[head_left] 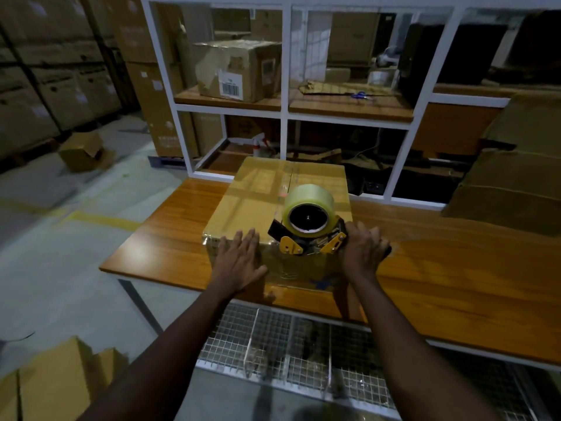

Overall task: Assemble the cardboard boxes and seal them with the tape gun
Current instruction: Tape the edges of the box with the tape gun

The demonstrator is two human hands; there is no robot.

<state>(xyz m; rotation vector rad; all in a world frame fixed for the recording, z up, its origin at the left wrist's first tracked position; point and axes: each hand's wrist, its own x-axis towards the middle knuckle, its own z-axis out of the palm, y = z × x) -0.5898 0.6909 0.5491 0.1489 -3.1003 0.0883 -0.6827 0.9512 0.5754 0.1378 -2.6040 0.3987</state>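
Box: I see the closed cardboard box (273, 205) on the wooden table (455, 284) | Left hand (239, 262): flat on the box's near top edge, fingers spread | Right hand (362, 252): fingers wrapped round the tape gun (308, 232) handle; the gun sits on the same near edge, by the centre seam.
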